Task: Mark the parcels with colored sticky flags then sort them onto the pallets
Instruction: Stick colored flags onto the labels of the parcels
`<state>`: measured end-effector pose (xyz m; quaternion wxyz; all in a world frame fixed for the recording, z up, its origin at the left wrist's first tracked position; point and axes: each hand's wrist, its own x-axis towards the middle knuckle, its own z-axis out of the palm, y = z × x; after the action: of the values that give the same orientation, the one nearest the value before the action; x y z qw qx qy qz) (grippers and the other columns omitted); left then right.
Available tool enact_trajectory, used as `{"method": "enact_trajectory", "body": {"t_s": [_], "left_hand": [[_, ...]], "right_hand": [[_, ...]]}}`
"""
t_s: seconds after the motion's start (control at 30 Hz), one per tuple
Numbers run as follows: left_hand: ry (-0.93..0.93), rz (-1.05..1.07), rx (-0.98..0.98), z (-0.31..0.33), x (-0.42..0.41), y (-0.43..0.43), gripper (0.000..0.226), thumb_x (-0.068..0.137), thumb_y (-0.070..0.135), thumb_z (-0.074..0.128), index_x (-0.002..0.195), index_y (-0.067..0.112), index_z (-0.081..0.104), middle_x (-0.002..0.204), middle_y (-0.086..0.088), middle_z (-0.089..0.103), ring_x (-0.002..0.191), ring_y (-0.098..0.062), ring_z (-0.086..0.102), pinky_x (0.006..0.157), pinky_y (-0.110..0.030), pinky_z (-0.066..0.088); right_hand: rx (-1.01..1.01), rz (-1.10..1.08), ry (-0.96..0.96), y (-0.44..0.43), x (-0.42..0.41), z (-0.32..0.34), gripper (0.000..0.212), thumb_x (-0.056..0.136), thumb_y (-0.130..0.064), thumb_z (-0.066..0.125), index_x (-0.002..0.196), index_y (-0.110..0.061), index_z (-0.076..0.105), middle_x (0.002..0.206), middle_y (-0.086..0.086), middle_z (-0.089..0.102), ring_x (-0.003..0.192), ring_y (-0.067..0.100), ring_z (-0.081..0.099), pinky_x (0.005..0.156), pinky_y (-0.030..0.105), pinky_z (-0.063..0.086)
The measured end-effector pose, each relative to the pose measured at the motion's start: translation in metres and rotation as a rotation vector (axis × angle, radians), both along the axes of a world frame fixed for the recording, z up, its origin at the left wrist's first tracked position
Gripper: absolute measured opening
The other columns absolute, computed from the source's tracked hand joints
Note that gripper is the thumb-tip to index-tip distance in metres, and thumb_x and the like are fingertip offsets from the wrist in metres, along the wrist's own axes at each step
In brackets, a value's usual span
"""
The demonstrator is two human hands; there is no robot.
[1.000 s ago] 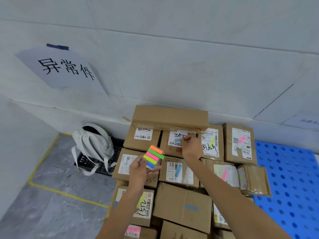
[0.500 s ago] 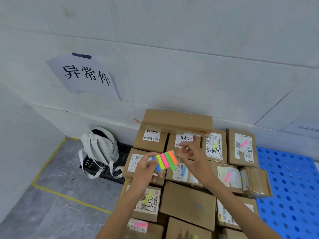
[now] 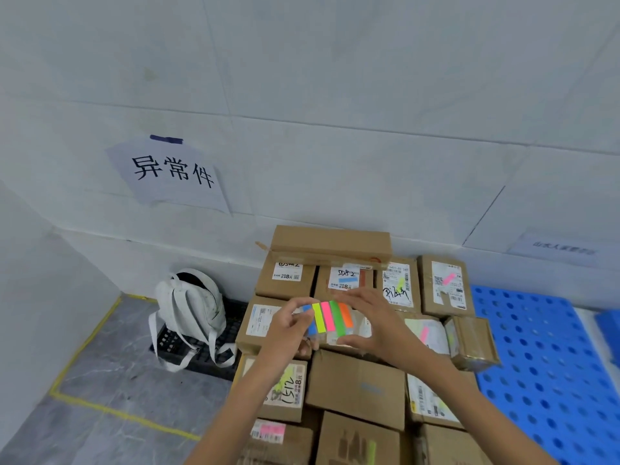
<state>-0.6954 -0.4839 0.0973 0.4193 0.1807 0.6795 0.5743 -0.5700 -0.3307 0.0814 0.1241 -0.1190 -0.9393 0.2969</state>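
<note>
A pile of parcels (image 3: 355, 387) stood against the wall, with a long carton (image 3: 330, 241) lying across the top of the back row. To the left of the pile, a backpack (image 3: 191, 310) sat on a low crate (image 3: 201, 355) on the floor, inside a taped line (image 3: 84, 347). A pallet (image 3: 543, 364) lay just right of the pile. One paper sign (image 3: 167, 172) hung on the wall above the backpack, another (image 3: 557, 251) on the wall behind the pallet. Over the middle of the pile, the left hand (image 3: 285, 330) held a pad of sticky flags (image 3: 330, 317), with the right hand (image 3: 379, 325) just beside it on the right.
</note>
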Motion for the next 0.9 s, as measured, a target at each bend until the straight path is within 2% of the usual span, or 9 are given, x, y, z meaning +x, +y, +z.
{"method": "enact_trajectory", "body": {"t_s": [0.1,0.23,0.37,0.5,0.63,0.8,0.9], "left_hand": [[0.008,-0.025,-0.005,0.004,0.008,-0.001,0.016,0.096,0.017,0.05,0.111,0.016,0.058,0.068,-0.009,0.06,0.046,-0.011,0.053,0.04,-0.019,0.036],[0.021,-0.048,-0.003,0.01,0.018,0.0,0.017,0.097,0.018,0.049,0.112,0.016,0.057,0.066,-0.009,0.061,0.046,-0.012,0.055,0.04,-0.019,0.036],[0.062,-0.099,-0.031,0.014,0.024,0.003,0.018,0.097,0.018,0.049,0.114,0.017,0.057,0.07,-0.01,0.062,0.049,-0.011,0.057,0.041,-0.019,0.038],[0.099,-0.135,-0.038,0.015,0.031,0.002,0.02,0.097,0.017,0.048,0.115,0.014,0.056,0.069,-0.007,0.062,0.05,-0.01,0.057,0.042,-0.018,0.039],[0.116,-0.144,-0.049,0.014,0.037,0.0,0.021,0.097,0.017,0.048,0.117,0.012,0.055,0.063,-0.005,0.062,0.05,-0.01,0.058,0.042,-0.019,0.039],[0.074,-0.136,-0.019,0.015,0.04,-0.003,0.021,0.097,0.015,0.048,0.115,0.01,0.057,0.06,-0.006,0.061,0.048,-0.011,0.057,0.04,-0.019,0.039],[0.069,-0.133,0.0,0.016,0.042,-0.004,0.021,0.097,0.016,0.048,0.115,0.01,0.057,0.064,-0.007,0.062,0.048,-0.01,0.058,0.041,-0.019,0.04]], "right_hand": [[-0.006,-0.007,0.013,-0.006,0.008,0.007,0.066,0.072,-0.06,0.062,0.132,-0.039,0.041,0.122,-0.026,0.037,0.116,-0.019,0.024,0.095,0.005,0.023],[-0.05,-0.026,-0.032,-0.007,0.019,0.013,0.065,0.075,-0.043,0.071,0.132,-0.041,0.04,0.127,-0.016,0.046,0.117,-0.009,0.031,0.097,0.007,0.023],[-0.118,-0.025,-0.06,-0.004,0.032,0.014,0.064,0.076,-0.047,0.07,0.133,-0.039,0.044,0.131,-0.013,0.046,0.123,-0.002,0.034,0.103,0.018,0.028],[-0.109,-0.037,-0.073,-0.002,0.039,0.014,0.056,0.078,-0.046,0.068,0.13,-0.037,0.048,0.13,-0.014,0.047,0.122,-0.001,0.036,0.103,0.023,0.032],[-0.104,-0.042,-0.069,-0.006,0.044,0.015,0.052,0.079,-0.044,0.068,0.126,-0.043,0.047,0.129,-0.016,0.048,0.12,-0.003,0.037,0.099,0.016,0.027],[-0.096,-0.045,-0.065,-0.008,0.049,0.015,0.052,0.079,-0.046,0.065,0.128,-0.04,0.048,0.127,-0.016,0.051,0.117,-0.003,0.039,0.095,0.008,0.025],[-0.099,-0.052,-0.08,-0.008,0.049,0.015,0.053,0.079,-0.045,0.067,0.128,-0.039,0.049,0.126,-0.017,0.051,0.116,-0.002,0.039,0.093,0.009,0.026]]}}
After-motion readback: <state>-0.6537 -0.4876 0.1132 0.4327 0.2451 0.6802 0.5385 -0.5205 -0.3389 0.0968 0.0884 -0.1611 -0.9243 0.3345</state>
